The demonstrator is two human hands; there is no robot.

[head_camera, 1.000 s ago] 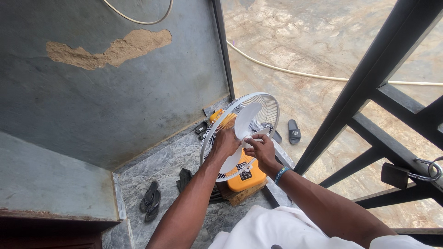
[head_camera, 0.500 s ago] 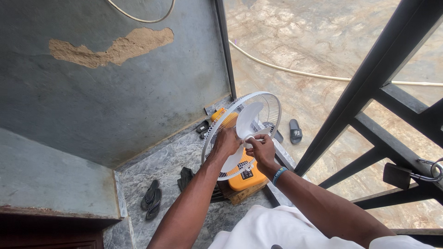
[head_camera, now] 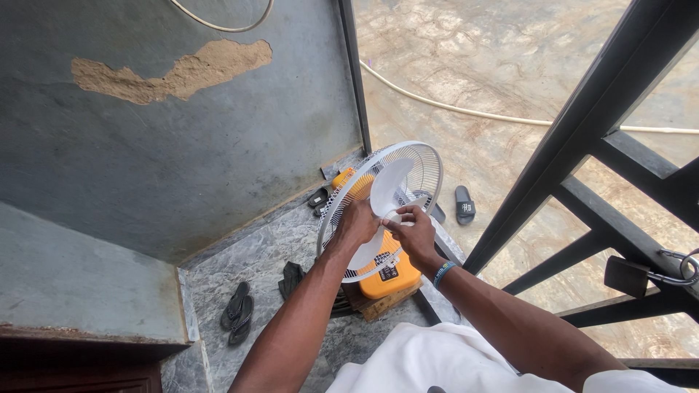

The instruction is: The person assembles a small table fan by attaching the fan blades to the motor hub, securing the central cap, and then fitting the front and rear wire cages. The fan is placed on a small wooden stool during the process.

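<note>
Both hands are right at the middle of the fan (head_camera: 408, 164), just right of centre in the frame. Left hand (head_camera: 357, 224) is curled around the white blade (head_camera: 389, 185), gripping it. Right hand (head_camera: 413, 231) has its fingertips pinched on the small hub cap (head_camera: 394, 217), though it's hard to tell how tight. The fan's wire cage tilts back over its orange base (head_camera: 389, 273), which sits on a wood block on the marble floor. Sandals (head_camera: 237, 314) lie lower left, a black slipper (head_camera: 464, 204) further right, and a hose (head_camera: 466, 113) runs across the upper right.
</note>
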